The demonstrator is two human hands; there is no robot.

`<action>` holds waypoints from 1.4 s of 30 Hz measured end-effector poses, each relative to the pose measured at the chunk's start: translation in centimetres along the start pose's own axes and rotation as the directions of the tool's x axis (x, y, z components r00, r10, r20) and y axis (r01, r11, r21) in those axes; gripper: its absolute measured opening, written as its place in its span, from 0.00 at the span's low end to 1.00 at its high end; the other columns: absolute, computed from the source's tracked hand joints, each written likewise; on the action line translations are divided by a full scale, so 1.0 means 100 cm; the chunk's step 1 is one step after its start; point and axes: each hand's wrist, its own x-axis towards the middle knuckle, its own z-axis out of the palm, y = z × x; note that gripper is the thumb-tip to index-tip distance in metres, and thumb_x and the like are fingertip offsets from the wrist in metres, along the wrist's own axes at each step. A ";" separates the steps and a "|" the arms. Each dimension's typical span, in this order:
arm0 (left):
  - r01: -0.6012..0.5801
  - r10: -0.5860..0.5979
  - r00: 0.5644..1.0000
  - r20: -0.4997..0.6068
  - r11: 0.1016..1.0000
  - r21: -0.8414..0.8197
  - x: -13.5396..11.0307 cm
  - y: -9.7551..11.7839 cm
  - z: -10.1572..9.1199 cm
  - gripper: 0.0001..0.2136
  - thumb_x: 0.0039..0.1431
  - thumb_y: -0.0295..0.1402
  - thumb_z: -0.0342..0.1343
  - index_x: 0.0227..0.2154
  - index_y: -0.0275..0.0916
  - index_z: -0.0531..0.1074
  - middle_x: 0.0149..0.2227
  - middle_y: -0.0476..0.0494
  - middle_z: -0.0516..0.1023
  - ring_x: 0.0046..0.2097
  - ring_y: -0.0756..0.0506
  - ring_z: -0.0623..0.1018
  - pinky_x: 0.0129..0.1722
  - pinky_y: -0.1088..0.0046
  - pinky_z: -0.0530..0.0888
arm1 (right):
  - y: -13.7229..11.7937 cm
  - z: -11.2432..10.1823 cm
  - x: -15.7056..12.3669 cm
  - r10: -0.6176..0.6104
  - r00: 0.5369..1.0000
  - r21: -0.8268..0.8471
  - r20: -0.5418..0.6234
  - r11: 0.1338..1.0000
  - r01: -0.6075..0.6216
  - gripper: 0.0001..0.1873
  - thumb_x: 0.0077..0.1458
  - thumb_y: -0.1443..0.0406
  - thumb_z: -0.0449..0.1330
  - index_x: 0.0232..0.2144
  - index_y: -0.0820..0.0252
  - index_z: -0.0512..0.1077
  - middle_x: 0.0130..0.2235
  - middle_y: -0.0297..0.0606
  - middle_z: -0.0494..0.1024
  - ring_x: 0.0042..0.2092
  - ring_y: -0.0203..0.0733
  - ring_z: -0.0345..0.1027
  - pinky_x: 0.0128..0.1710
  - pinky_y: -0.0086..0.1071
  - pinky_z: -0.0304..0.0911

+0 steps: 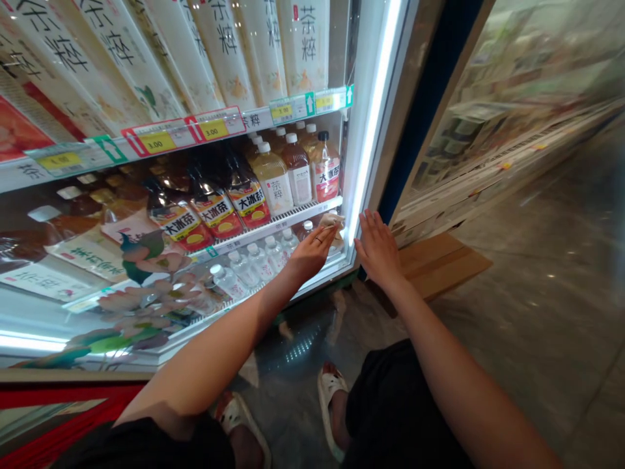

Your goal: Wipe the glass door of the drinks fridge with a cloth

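Note:
My left hand (315,246), with a ring on one finger, is at the lower right of the lit fridge's glass. Its fingers are closed on a pale, crumpled cloth (332,220) against the glass, partly hidden by the fingers. My right hand (379,251) rests open on the fridge's frame (367,189), fingers stretched out and nothing in them. Behind the glass, close to my left hand, stand a bottle with a black cap (326,170) and small clear bottles (251,264) on the lowest shelf.
Tall white cartons (307,49) fill the upper shelf above price tags (156,142). Flower decals (161,286) cover the lower left glass. To the right, a flat cardboard piece (439,264) lies on the grey floor (532,312) beside a blurred shelf (488,140). My sandalled feet stand below.

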 end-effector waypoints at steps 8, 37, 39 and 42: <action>-0.063 0.063 0.998 -0.008 0.998 0.007 -0.029 -0.024 -0.007 0.28 0.75 0.20 0.42 0.75 0.31 0.63 0.75 0.37 0.65 0.76 0.43 0.67 0.79 0.61 0.62 | 0.000 -0.001 -0.003 -0.013 1.000 0.011 -0.014 1.000 0.013 0.36 0.75 0.60 0.49 0.79 0.63 0.52 0.80 0.52 0.55 0.81 0.58 0.46 0.77 0.61 0.50; 0.045 -0.039 0.997 0.066 0.995 -0.084 -0.073 -0.023 -0.010 0.35 0.70 0.18 0.43 0.79 0.36 0.54 0.77 0.43 0.61 0.76 0.46 0.67 0.78 0.62 0.63 | -0.006 -0.005 0.001 0.007 1.000 0.030 0.014 1.000 -0.007 0.37 0.74 0.62 0.50 0.80 0.61 0.50 0.81 0.51 0.53 0.81 0.57 0.44 0.78 0.61 0.47; 0.101 -0.100 0.995 0.024 0.991 -0.082 -0.075 -0.022 -0.015 0.37 0.68 0.17 0.44 0.80 0.36 0.50 0.78 0.42 0.59 0.77 0.46 0.64 0.79 0.60 0.61 | -0.005 -0.004 0.001 0.004 1.000 0.035 0.008 0.999 -0.005 0.37 0.74 0.62 0.50 0.80 0.60 0.49 0.81 0.51 0.53 0.81 0.57 0.44 0.78 0.62 0.47; 0.108 -0.105 0.994 0.041 0.991 -0.079 -0.065 -0.013 -0.015 0.38 0.68 0.19 0.45 0.80 0.36 0.47 0.78 0.40 0.56 0.78 0.43 0.63 0.80 0.58 0.59 | -0.008 -0.001 0.002 -0.016 1.000 0.050 0.000 0.999 0.016 0.38 0.74 0.62 0.50 0.81 0.59 0.47 0.81 0.51 0.53 0.81 0.58 0.44 0.78 0.62 0.48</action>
